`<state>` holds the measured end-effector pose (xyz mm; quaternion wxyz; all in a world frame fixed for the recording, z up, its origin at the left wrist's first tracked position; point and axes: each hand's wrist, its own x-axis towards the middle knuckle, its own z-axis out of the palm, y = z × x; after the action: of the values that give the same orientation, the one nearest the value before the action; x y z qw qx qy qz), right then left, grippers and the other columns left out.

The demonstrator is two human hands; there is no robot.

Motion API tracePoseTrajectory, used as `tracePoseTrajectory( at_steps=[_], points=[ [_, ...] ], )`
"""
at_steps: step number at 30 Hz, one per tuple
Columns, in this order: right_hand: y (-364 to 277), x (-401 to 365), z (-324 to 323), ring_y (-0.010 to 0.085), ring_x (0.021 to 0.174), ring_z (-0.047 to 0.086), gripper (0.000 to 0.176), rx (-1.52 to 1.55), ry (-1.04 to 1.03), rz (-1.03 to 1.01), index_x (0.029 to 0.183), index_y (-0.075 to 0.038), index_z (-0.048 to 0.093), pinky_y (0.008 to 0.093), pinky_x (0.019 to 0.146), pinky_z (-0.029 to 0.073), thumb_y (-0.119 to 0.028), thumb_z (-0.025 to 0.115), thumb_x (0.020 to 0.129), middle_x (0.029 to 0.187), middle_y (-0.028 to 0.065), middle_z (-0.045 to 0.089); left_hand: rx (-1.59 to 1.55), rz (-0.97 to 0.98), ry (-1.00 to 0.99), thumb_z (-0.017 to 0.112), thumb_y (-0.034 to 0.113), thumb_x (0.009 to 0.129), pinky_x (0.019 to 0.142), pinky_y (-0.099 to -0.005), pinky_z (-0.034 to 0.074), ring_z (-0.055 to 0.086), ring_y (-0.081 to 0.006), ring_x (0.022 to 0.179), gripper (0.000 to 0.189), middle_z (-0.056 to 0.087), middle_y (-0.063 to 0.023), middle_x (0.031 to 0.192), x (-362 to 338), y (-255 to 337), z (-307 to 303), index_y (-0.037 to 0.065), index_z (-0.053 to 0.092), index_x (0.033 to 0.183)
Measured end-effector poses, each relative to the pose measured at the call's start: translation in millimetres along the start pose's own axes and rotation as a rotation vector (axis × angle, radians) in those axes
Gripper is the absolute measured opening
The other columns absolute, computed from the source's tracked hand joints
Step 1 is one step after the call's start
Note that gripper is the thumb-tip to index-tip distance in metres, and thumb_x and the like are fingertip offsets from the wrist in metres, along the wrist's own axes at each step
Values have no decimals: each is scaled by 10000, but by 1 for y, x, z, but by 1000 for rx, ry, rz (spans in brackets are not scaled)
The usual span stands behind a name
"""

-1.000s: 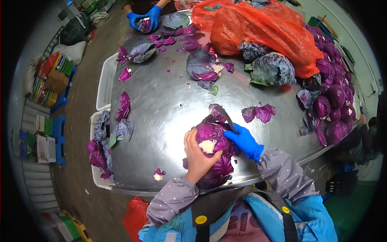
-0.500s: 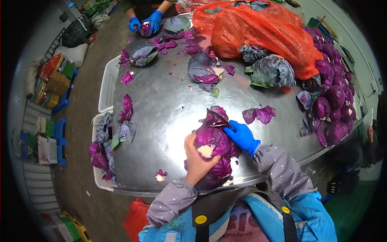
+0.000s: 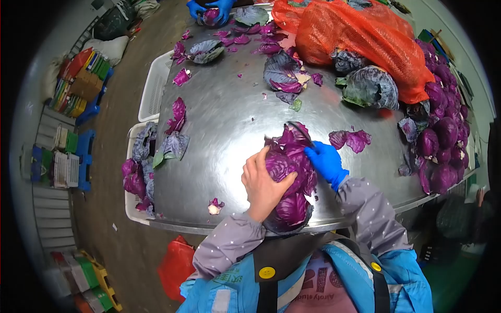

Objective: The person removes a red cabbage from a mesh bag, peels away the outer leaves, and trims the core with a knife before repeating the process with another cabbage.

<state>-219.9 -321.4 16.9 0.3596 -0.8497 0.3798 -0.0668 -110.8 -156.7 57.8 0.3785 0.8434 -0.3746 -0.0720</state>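
Observation:
My bare left hand [image 3: 261, 187] is wrapped round the left side of a red cabbage [image 3: 281, 169], holding it on the steel table near the front edge. In my blue-gloved right hand [image 3: 327, 163] is a knife [image 3: 301, 129]; its dark, narrow blade reaches up and left along the cabbage's far side, among loosened leaves. The handle is hidden in the glove. Closer to my body, another purple cabbage [image 3: 291, 213] rests against the table's front edge. Two torn purple leaves [image 3: 350, 140] lie to the right of my right hand.
A red mesh sack [image 3: 365, 49] of cabbages lies at the back, with cabbages heaped [image 3: 443, 135] at right. White crates [image 3: 136, 211] with leaves stand along the left edge. Leaf scraps [image 3: 284, 75] litter the table [image 3: 224, 125]. A co-worker's gloved hands [image 3: 222, 8] hold a cabbage.
The cabbage has turned under my left hand, so its pale cut stem no longer shows. The knife blade has shifted to the cabbage's far right side. The whole view has shifted slightly.

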Motion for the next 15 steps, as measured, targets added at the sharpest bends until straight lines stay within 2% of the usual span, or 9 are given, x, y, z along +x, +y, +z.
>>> tracePoseTrajectory(
  at_steps=[3, 4, 5, 7, 8, 9, 11, 12, 15],
  points=[
    [29, -6, 14, 365, 768, 620, 363, 104, -41, 142, 991, -14, 640, 412, 699, 472, -343, 578, 849, 822, 211, 641, -121, 75, 6, 777, 280, 623, 972, -436, 337, 416, -323, 1116, 797, 412, -152, 1159, -12, -19, -6, 59, 385, 1281],
    [28, -10, 17, 276, 718, 628, 325, 226, -16, 127, 1006, -9, 634, 369, 687, 475, -290, 603, 847, 782, 171, 647, -175, 68, -7, 783, 351, 619, 982, -447, 307, 390, -327, 1150, 823, 412, -141, 1204, -18, -30, -7, 75, 389, 1287],
    [26, -14, 20, 276, 718, 628, 325, 233, -32, 135, 1006, -9, 634, 369, 687, 475, -290, 603, 847, 782, 171, 647, -165, 53, -15, 783, 351, 619, 982, -447, 307, 390, -327, 1150, 823, 412, -141, 1204, -26, -38, -9, 75, 389, 1287],
    [4, -19, 9, 178, 694, 603, 304, 651, -37, 198, 1035, -9, 622, 323, 667, 471, -237, 635, 833, 753, 127, 644, -177, 19, -16, 782, 331, 624, 1008, -458, 290, 387, -347, 1158, 837, 393, -153, 1223, -31, -49, -18, 59, 364, 1297],
    [-14, -25, 1, 114, 673, 562, 290, 667, -26, 204, 1053, -14, 610, 284, 631, 461, -201, 645, 834, 745, 79, 641, -208, -23, -56, 775, 320, 644, 1010, -449, 307, 394, -356, 1153, 833, 373, -180, 1225, -32, -51, -22, 37, 345, 1300],
    [-24, -30, 1, 114, 673, 562, 290, 666, -31, 197, 1053, -14, 610, 284, 631, 461, -201, 645, 834, 745, 79, 641, -206, -25, -47, 775, 320, 644, 1010, -449, 307, 394, -356, 1153, 833, 373, -180, 1225, -29, -47, -29, 37, 345, 1300],
    [-40, -41, 2, 107, 657, 556, 278, 571, -28, -22, 1060, -21, 605, 289, 613, 463, -197, 630, 846, 737, 52, 636, -349, -196, -188, 768, 316, 666, 989, -422, 345, 401, -342, 1149, 828, 368, -200, 1210, -24, -34, -44, 22, 330, 1304],
    [-52, -46, -5, 93, 655, 548, 271, 423, -63, -62, 1070, -27, 604, 290, 606, 464, -187, 618, 852, 740, 35, 637, -344, -202, -185, 768, 316, 666, 989, -422, 345, 401, -342, 1149, 828, 368, -200, 1210, -23, -32, -45, 22, 330, 1304],
    [-43, -43, -10, 95, 662, 555, 264, 599, -118, 12, 1059, -27, 609, 301, 609, 465, -187, 615, 849, 730, 43, 640, -282, -204, -154, 763, 305, 676, 969, -404, 372, 411, -330, 1138, 828, 364, -204, 1195, -21, -33, -43, 14, 317, 1310]
  ],
)
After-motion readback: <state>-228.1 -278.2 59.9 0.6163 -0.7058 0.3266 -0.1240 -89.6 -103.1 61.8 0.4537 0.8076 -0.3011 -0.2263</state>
